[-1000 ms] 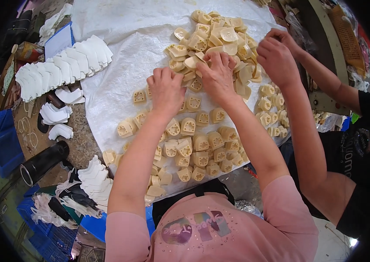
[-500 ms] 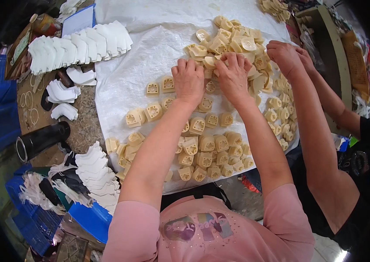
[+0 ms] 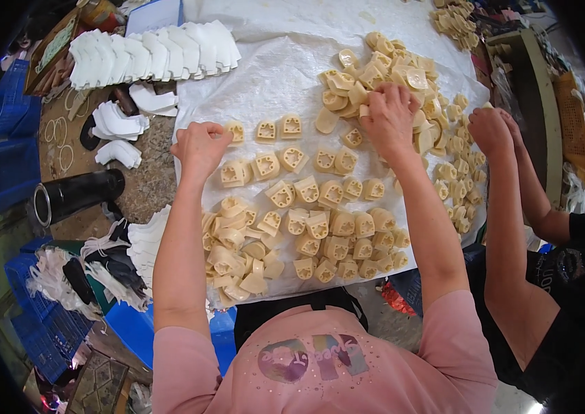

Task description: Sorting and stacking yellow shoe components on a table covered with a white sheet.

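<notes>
My left hand is closed at the far left end of the top row, its thumb and fingertips pinching a small cream moulded piece. That piece is arch-shaped with a star-like hollow in its face. Over the loose heap of cream pieces, my right hand curls its fingers down among them, gripping a piece at its edge; the fingertips are partly hidden. Between my arms, similar pieces stand in rows, such as the second row. Nearer me are packed rows and a jumbled pile.
A white sheet covers the table. White shaped pads, a black cylinder and blue baskets lie to the left. At the right a co-worker's hands are close together beside scattered cream pieces.
My left hand has moved left from beside the heap to the top row's left end. My right hand stays at the heap. The view has shifted, showing more of the near-left pile.
</notes>
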Action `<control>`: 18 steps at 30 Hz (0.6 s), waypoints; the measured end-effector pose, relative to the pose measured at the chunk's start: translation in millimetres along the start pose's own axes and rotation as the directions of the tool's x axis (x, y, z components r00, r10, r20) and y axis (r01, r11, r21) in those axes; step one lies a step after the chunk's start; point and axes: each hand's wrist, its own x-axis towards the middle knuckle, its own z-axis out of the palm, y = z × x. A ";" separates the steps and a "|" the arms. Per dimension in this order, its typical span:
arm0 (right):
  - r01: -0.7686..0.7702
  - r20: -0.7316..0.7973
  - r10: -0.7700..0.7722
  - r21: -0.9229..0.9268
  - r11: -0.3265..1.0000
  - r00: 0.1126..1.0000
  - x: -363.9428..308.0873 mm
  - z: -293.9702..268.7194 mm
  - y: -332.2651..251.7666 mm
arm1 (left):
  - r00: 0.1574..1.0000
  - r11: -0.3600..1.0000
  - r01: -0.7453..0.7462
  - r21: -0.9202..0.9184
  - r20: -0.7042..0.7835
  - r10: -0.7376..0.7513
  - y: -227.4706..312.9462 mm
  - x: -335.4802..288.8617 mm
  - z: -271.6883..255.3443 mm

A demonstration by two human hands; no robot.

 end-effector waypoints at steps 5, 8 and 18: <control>-0.179 0.007 0.180 0.178 0.968 0.984 10.2 -16.3 -29.7 | 0.994 0.998 -0.044 0.040 -0.096 0.048 -18.3 0.7 15.7; -0.213 0.051 0.210 0.391 0.896 0.976 11.8 -13.4 -40.6 | 0.974 0.972 -0.157 0.173 -0.137 0.182 -12.3 -4.0 19.5; -0.714 0.711 0.091 0.679 0.171 0.698 8.9 -8.0 -90.6 | 0.821 0.865 -0.499 -0.054 -0.350 0.452 -4.3 -21.0 15.9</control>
